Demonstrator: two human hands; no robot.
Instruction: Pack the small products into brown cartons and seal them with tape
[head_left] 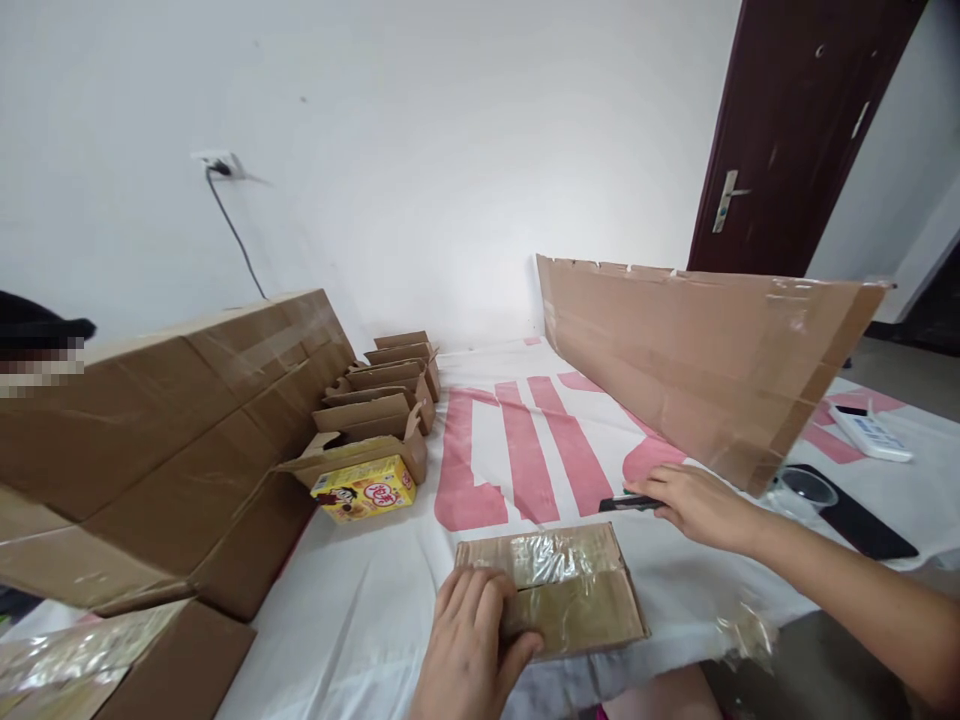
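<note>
A small cardboard box (577, 610) lies on the cloth-covered table (360, 620) in front of me, with shiny clear tape across its top. My left hand (476, 630) curls its fingers over the box's left end, beside a dark slit between the top flaps. In my right hand (679, 500) is a box cutter (628, 503), held above the cloth just beyond the box's far right corner and apart from it. Whether the cutter's blade is out I cannot tell.
Several open cardboard boxes (375, 415) stand in a row at left, a yellow printed carton (365, 490) before them. Large cardboard panels rise left (187, 400) and right (697, 350). A tape roll (808, 487) and black phone-like slab (862, 520) lie right. A person's black cap (37, 322) shows far left.
</note>
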